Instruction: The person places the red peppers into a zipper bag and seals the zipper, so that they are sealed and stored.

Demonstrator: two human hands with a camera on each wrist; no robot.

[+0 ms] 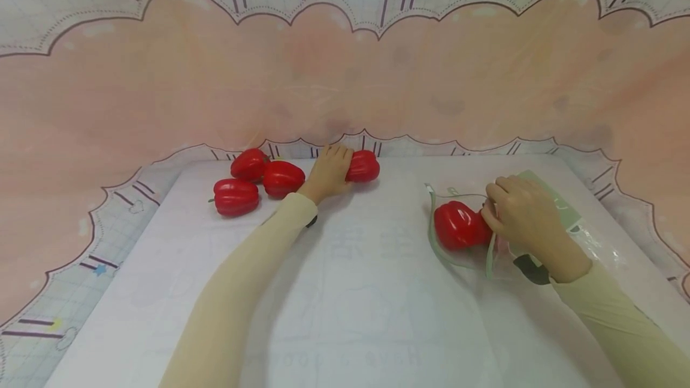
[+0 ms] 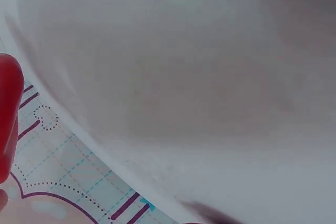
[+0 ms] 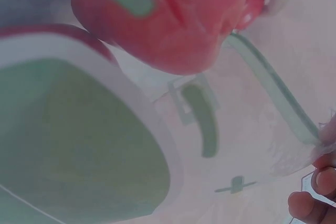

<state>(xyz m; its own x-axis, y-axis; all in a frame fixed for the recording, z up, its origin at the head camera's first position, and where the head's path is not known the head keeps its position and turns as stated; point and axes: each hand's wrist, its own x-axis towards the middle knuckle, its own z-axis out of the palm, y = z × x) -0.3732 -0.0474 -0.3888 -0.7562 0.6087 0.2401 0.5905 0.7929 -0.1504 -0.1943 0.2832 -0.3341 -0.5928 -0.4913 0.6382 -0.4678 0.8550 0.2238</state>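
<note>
Item: white bench (image 1: 366, 292) against a pink scalloped backdrop (image 1: 345, 76), listed near to far. Nearest, right side: one clear zip-top bag (image 1: 544, 238) with a green seal strip, lying flat with its mouth toward the bench's middle. Right hand (image 1: 520, 214), fingers curled, grips the bag's opening edge over one red bell pepper (image 1: 458, 226) sitting in the mouth; judged, the edge is pinched up so the mouth stays wide enough for the pepper. The right wrist view shows the same pepper through the plastic and the green strip beside the fingertips (image 3: 310, 203). Farther, at the back edge: left hand (image 1: 329, 172), arm stretched, closes over the near end of a second red pepper (image 1: 363, 166). Left of it, three loose red peppers (image 1: 259, 179) clustered, touching or nearly so. Count: peppers, five; bags, one; hands, two, both grasping.
</note>
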